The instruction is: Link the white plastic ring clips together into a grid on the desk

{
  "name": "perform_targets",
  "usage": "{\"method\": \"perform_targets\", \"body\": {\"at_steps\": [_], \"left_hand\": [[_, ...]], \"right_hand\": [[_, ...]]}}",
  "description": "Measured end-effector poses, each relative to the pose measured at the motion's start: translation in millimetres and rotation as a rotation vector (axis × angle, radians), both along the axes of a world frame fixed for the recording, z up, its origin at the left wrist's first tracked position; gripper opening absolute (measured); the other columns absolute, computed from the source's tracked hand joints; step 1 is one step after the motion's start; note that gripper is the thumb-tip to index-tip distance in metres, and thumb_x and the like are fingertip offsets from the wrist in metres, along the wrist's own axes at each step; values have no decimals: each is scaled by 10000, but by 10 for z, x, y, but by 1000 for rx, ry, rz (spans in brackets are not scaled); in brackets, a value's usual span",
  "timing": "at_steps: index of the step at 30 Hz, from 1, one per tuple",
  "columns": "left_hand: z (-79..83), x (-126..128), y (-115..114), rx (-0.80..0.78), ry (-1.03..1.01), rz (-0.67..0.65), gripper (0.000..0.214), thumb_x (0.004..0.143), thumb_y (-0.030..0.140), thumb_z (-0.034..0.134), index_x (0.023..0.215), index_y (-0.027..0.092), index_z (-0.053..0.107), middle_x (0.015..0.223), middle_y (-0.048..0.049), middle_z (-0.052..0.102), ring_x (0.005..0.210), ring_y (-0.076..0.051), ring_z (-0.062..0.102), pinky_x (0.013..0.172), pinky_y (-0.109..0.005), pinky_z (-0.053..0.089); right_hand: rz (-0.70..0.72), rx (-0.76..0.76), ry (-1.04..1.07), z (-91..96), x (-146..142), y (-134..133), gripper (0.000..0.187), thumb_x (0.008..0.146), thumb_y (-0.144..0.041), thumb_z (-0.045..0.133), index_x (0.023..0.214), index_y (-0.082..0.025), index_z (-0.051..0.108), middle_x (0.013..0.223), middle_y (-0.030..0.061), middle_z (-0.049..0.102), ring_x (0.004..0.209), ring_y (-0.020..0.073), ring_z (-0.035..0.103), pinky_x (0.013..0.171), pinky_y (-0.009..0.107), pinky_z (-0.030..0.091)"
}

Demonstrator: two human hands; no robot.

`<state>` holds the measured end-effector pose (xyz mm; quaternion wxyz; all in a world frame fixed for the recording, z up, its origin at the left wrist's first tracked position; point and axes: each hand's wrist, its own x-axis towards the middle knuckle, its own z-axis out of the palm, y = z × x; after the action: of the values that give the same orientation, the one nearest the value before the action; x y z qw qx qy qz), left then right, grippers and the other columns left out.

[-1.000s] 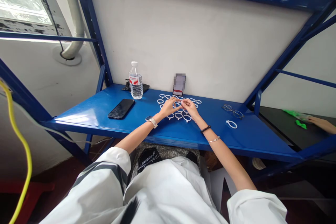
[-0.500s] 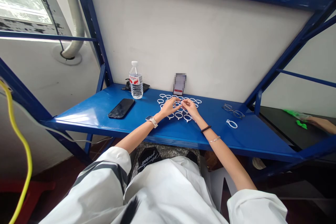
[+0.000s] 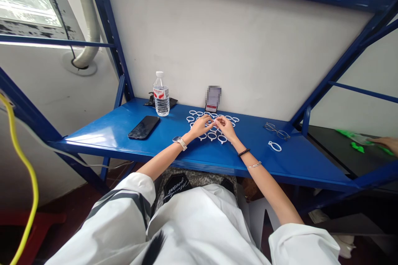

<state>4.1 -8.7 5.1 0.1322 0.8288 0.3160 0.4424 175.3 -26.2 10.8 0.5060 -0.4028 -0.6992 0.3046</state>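
The left hand [image 3: 200,127] and the right hand [image 3: 225,127] meet above the middle of the blue metal shelf [image 3: 102,134], near its back edge, and both pinch with the fingertips one small white plastic ring with a little tab [image 3: 214,122]; each hand is closed on it from its own side. Under and around the hands lie the other white plastic rings [image 3: 212,136] of the same kind in loose rows, and one bigger white ring [image 3: 274,146] lies apart toward the right end of the shelf, beside a pair of thin-framed glasses [image 3: 276,131]. The held ring looks very light and thin, and I judge it a little springy and smooth, so it may slip or bend if it is squeezed hard; the rim near the tab seems the best place to hold. A black phone [image 3: 144,127] and a clear water bottle [image 3: 161,95] stand toward the left end.
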Motion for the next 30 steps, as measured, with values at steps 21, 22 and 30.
{"method": "perform_targets", "body": {"at_steps": [21, 22, 30], "left_hand": [[-21, -4, 27, 13, 39, -16, 312, 850, 459, 556, 967, 171, 584, 933, -63, 634, 715, -145, 575, 604, -249, 439], [-26, -3, 36, 0, 27, -21, 331, 843, 468, 567, 988, 171, 579, 962, -67, 639, 711, -142, 580, 610, -252, 446], [-34, 1, 68, -48, -27, -24, 443, 805, 518, 616, 1061, 156, 623, 1012, -93, 651, 720, -155, 603, 640, -270, 478]], "right_hand": [[-146, 151, -80, 0, 31, 32, 300, 806, -517, 602, 762, -220, 604, 799, 53, 636, 697, 215, 580, 658, 351, 471], [-145, 148, -79, -2, 31, 32, 297, 806, -513, 602, 758, -220, 598, 796, 52, 633, 693, 214, 581, 651, 348, 471], [-123, 130, -70, 5, 17, 14, 272, 818, -485, 589, 747, -225, 552, 784, 37, 611, 690, 212, 588, 626, 346, 480]]}}
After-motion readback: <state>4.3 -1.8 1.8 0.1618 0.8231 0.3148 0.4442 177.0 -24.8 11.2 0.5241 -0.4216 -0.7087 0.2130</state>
